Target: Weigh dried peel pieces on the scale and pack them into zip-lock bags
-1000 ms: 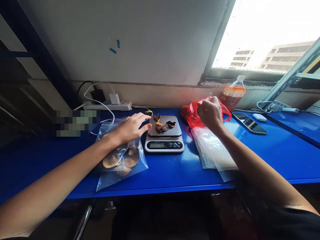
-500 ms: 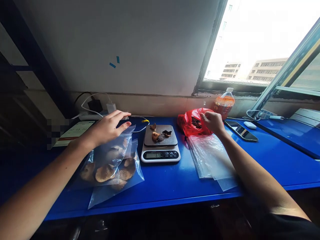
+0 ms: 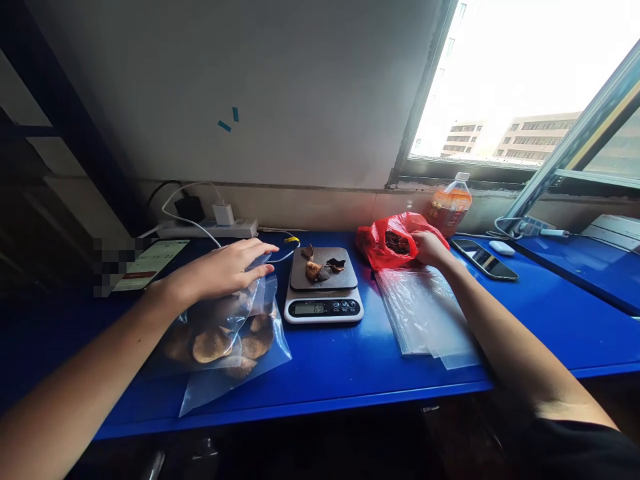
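My left hand (image 3: 233, 267) is open, its fingers stretched out over the tops of clear plastic bags (image 3: 283, 350) that hold dried brown slices. Right of it stands a white digital kitchen scale (image 3: 324, 313). Several dark, curled dried pieces (image 3: 320, 271) lie on its plate, and the display seems to read 69 or 6.9. My right hand (image 3: 431, 249) is at the mouth of a red plastic bag (image 3: 370, 247) with dark dried pieces inside. Its fingertips are hidden at the bag's opening, so their grip does not show.
Flat clear bags (image 3: 425, 327) lie below the red bag. Behind stands a drink bottle (image 3: 453, 207); to the right are a phone (image 3: 485, 260) and a white case (image 3: 501, 248). A power strip (image 3: 200, 230) with cables runs along the wall, near another phone-like screen (image 3: 150, 267).
My right hand has moved down from the red bag's rim into its mouth, and its fingers have gone out of sight. My left hand has dropped slightly toward the clear bags.
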`<state>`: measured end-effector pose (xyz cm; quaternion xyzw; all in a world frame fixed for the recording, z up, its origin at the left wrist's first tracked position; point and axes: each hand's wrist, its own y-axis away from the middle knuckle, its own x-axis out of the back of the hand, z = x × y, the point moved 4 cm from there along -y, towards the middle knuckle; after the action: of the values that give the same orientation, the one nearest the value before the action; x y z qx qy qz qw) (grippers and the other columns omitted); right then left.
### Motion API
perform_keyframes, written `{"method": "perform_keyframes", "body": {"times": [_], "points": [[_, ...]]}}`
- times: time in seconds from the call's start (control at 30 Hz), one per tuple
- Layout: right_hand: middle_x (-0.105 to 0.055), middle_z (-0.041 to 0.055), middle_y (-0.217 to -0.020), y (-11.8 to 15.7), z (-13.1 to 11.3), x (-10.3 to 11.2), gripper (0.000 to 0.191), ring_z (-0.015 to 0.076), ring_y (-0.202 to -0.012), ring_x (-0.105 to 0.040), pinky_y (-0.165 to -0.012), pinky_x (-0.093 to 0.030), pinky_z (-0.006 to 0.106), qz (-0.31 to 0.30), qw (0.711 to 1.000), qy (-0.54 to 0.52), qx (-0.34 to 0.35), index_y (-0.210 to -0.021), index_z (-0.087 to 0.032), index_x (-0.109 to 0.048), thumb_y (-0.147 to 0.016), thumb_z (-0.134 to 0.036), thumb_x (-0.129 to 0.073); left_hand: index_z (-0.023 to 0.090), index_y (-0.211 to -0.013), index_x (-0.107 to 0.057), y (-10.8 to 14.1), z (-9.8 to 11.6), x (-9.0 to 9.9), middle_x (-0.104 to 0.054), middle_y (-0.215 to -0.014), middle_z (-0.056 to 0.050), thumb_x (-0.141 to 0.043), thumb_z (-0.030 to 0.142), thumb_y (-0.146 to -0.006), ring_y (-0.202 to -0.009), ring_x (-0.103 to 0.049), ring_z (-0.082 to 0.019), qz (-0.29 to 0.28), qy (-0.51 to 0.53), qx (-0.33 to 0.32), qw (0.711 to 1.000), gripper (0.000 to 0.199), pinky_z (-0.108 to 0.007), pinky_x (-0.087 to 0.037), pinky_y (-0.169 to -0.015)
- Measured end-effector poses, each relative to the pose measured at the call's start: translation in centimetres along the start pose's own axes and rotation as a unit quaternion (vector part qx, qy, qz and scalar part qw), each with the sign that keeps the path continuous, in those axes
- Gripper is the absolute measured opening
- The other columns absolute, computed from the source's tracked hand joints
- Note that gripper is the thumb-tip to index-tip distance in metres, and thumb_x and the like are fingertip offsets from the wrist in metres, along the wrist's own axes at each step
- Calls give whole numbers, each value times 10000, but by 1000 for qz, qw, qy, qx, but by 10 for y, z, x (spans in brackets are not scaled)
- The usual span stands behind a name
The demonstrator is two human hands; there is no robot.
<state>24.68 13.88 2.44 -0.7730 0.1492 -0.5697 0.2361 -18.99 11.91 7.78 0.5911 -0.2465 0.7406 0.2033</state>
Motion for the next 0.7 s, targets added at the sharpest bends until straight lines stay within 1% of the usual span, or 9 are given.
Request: {"method": "perform_keyframes", "body": {"times": [0.1,0.23,0.33,0.4,0.53,0.63,0.7], "points": [[-750,59,-835,-1,-2,-2,160,223,-780,-650,-739,-499,309,-57,998,-8,32,-746,-196,-754,-716,-203,-597,267,-1347,-533,0,-1,-2,-572,-1357,-66,-417,544,-916,-1208,-553,-283,-10,-1,-7,1000,526,-393,-440,-995],[-744,84,-849,-6,-2,-2,153,233,-787,-648,-739,-484,317,-83,996,2,39,-732,-182,-742,-727,-225,-596,276,-1329,-555,0,-2,-3,-588,-1336,-52,-440,534,-915,-1177,-573,-273,-9,3,-16,1000,501,-368,-450,-970],[-737,81,-824,-8,-2,-1,144,229,-778,-640,-715,-479,306,-88,996,8,27,-732,-181,-735,-719,-235,-602,267,-1341,-540,0,-3,-5,-574,-1349,-55,-428,533,-931,-1190,-561,-265,-21,-6,-18,1000,501,-365,-438,-985],[-729,70,-785,-7,1,-1,145,217,-742,-632,-672,-475,291,-91,996,10,12,-730,-180,-730,-717,-238,-598,270,-1342,-536,0,-4,-5,-568,-1356,-53,-417,541,-935,-1199,-556,-265,-25,-11,-18,999,503,-361,-434,-991],[-706,54,-704,-3,8,-3,187,191,-659,-610,-606,-465,274,-106,994,15,-27,-718,-179,-722,-763,-246,-554,270,-1341,-538,0,-4,-4,-565,-1358,-49,-413,545,-932,-1201,-553,-267,-28,-13,-15,999,509,-358,-436,-989],[-703,50,-700,0,11,-3,209,194,-670,-613,-627,-475,277,-128,991,22,-44,-680,-193,-712,-787,-279,-554,262,-1351,-532,1,-1,-3,-554,-1370,-53,-409,539,-930,-1209,-544,-272,-33,-18,-11,999,518,-371,-429,-1000],[-717,44,-754,0,10,-1,197,203,-722,-625,-677,-486,282,-143,988,24,-46,-734,-207,-727,-791,-299,-563,254,-1359,-526,2,1,-2,-548,-1378,-57,-402,546,-931,-1220,-535,-277,-40,-21,-7,999,533,-378,-422,-1012]]}}
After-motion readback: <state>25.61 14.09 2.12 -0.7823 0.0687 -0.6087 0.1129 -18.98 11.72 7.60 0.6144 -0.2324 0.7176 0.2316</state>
